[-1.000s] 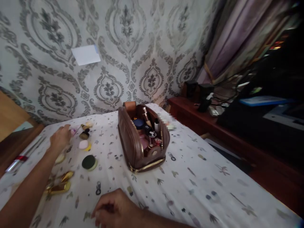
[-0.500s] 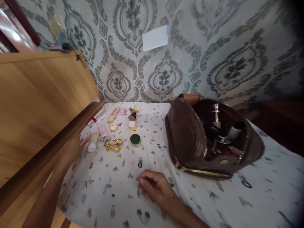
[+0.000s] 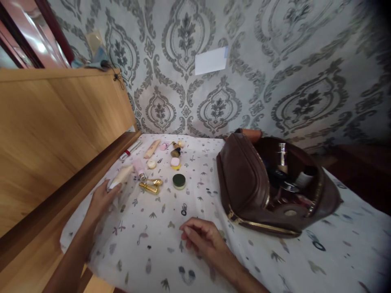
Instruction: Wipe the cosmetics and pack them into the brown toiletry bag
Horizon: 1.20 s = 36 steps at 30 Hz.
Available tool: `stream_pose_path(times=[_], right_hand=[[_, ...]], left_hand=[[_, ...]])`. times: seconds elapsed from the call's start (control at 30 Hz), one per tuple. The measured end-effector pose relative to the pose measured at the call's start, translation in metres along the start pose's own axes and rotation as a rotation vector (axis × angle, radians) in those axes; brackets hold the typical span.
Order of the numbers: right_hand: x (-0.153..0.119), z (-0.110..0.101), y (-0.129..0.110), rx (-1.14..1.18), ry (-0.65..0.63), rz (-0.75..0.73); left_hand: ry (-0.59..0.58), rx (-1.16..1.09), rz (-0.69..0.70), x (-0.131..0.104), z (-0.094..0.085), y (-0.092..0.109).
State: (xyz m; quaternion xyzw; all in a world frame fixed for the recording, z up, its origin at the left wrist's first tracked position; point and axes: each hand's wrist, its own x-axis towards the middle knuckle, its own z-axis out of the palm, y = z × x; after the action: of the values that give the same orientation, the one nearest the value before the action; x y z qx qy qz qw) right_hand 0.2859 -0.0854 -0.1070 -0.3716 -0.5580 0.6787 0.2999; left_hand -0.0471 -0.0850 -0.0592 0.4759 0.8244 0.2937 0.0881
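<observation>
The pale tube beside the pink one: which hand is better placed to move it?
Probably left: the left hand seems to hold the pale tube, while the right hand is farther off, nearer the brown bag.

I'd call this a room in a home: scrolled grey wallpaper [image 3: 218, 106] rises before me, a printed sheet [image 3: 165, 254] lies spread beside a wooden panel [image 3: 64, 110], and on it sit loose makeup [image 3: 149, 188] and an open bag [image 3: 244, 175].
</observation>
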Motion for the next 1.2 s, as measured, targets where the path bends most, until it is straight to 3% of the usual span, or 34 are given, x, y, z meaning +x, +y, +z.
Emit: stream_pose_path(times=[0.13,0.3,0.4,0.47,0.63,0.73,0.83,0.97,1.1,1.2], right_hand=[[0.001,-0.001,-0.002,0.106,0.015,-0.026],[0.004,0.0,0.001,0.3,0.088,-0.081],[0.005,0.002,0.004,0.405,0.129,-0.105],[0.005,0.002,0.005,0.461,0.124,-0.12],[0.005,-0.003,0.007,0.461,0.077,-0.154],[0.003,-0.003,0.007,0.373,0.034,-0.165],[-0.001,-0.001,0.008,0.276,-0.016,-0.176],[-0.004,-0.001,0.009,0.16,-0.027,-0.184],[-0.003,-0.002,0.012,0.186,-0.001,-0.141],[0.0,-0.002,0.01,0.295,0.056,-0.148]], left_hand=[[-0.096,-0.214,0.144,-0.035,-0.001,0.024],[-0.308,-0.22,0.628,-0.08,0.03,0.068],[-0.314,-0.115,0.937,-0.094,0.05,0.074],[-0.262,-0.072,1.034,-0.095,0.058,0.071],[-0.223,-0.053,1.008,-0.082,0.064,0.07],[-0.183,-0.112,0.974,-0.08,0.062,0.089],[-0.118,-0.117,1.068,-0.086,0.066,0.114],[-0.243,-0.094,1.181,-0.092,0.08,0.135],[-0.359,-0.168,1.008,-0.093,0.086,0.142],[-0.4,-0.356,0.729,-0.09,0.082,0.143]])
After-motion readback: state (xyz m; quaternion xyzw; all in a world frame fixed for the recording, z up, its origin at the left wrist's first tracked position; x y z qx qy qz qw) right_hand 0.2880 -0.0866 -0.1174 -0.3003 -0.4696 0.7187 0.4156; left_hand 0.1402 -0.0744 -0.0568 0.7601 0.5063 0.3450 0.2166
